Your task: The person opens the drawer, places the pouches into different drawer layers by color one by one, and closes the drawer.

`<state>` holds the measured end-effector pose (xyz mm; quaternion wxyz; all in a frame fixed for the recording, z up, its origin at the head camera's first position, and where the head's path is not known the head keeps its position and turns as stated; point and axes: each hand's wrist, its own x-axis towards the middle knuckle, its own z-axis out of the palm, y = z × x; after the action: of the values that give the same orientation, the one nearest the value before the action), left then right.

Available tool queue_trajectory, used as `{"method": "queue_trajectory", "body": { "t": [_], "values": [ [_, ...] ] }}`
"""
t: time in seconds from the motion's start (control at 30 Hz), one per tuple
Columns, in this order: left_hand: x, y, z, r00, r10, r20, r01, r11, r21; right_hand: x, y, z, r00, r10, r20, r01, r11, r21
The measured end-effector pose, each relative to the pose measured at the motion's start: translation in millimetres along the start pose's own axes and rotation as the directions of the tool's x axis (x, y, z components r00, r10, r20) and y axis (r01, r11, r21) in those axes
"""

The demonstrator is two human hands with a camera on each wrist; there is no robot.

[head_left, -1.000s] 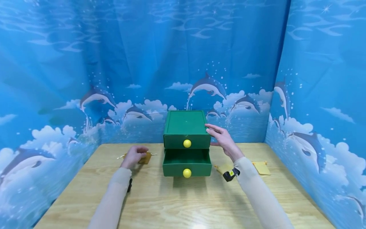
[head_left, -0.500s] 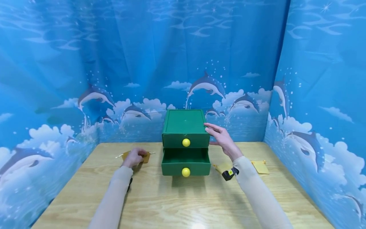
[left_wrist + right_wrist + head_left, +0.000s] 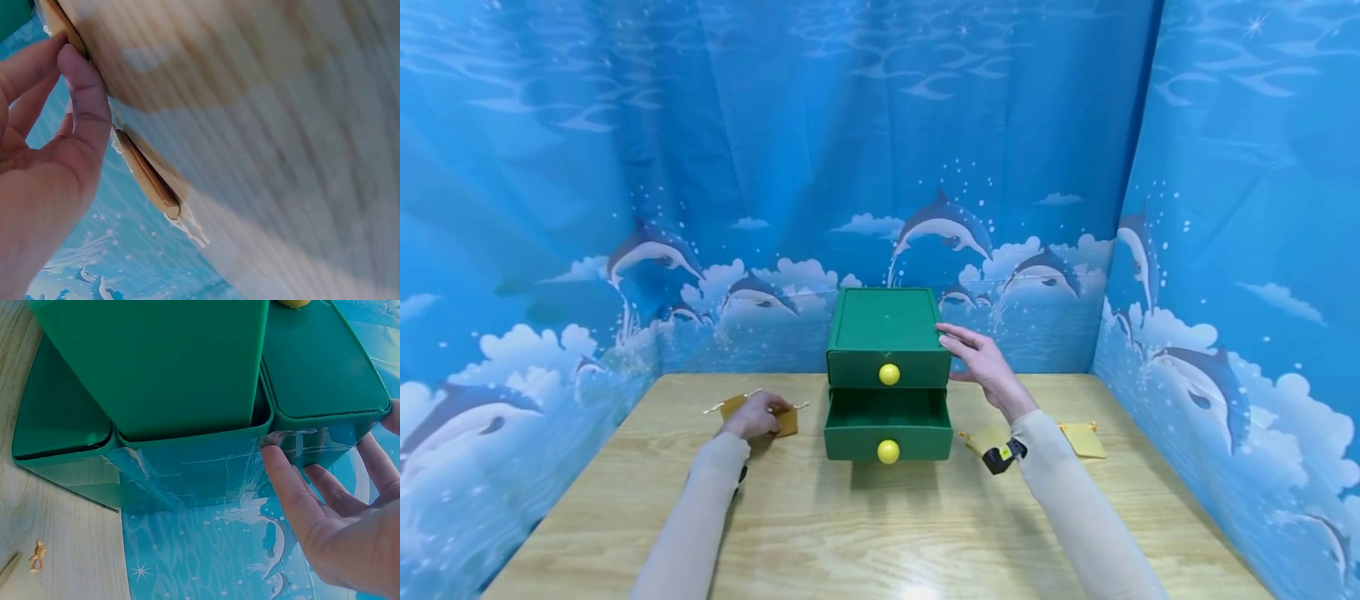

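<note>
A green drawer cabinet (image 3: 887, 321) stands mid-table, its top drawer (image 3: 857, 369) pushed in and the drawer below (image 3: 850, 444) pulled out. Left of it, my left hand (image 3: 754, 414) pinches the edge of a mustard-brown drawstring pouch (image 3: 788, 423) between thumb and fingers, low at the table. A second brown pouch (image 3: 147, 175) with pale cords lies beside it, partly behind the hand in the head view. My right hand (image 3: 988, 371) rests with extended fingers against the cabinet's right side and upper edge; the right wrist view shows the fingertips (image 3: 272, 455) touching that side.
On the right of the wooden table (image 3: 880, 525) lie two pale yellow pouches, one (image 3: 988, 439) partly under my right wrist, the other (image 3: 1084, 440) farther right. Yellow round knobs (image 3: 888, 452) stick out from the drawers. A blue dolphin-print curtain (image 3: 880, 167) closes off the back and sides.
My left hand has lowered onto the right-hand brown pouch and now pinches it, the pouch shifting slightly toward the cabinet. The right hand stays in place on the cabinet.
</note>
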<state>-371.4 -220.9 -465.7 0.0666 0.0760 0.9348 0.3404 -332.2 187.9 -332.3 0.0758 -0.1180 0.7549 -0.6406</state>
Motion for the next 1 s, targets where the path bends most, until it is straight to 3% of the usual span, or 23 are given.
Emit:
{"method": "queue_trajectory", "body": {
  "t": [0.27, 0.53, 0.8, 1.0],
  "values": [
    [1.1, 2.0, 0.4, 0.998, -0.056, 0.031, 0.058, 0.998, -0.038, 8.4, 9.3, -4.0, 1.0, 0.002, -0.003, -0.001, 1.0, 0.008],
    [-4.3, 2.1, 0.2, 0.999, -0.035, 0.025, 0.035, 0.999, -0.026, 16.9, 22.5, -7.2, 1.0, -0.014, -0.005, 0.014, 1.0, 0.01],
    [-7.5, 0.1, -0.9, 0.998, 0.004, 0.066, 0.002, 0.995, -0.098, 17.1, 23.5, -6.9, 1.0, -0.026, -0.013, 0.026, 1.0, 0.002],
    [-7.9, -1.1, -3.8, 0.993, 0.0, 0.114, 0.022, 0.981, -0.193, 17.0, 21.6, -7.2, 1.0, -0.009, -0.006, 0.009, 1.0, 0.012]
  ]
}}
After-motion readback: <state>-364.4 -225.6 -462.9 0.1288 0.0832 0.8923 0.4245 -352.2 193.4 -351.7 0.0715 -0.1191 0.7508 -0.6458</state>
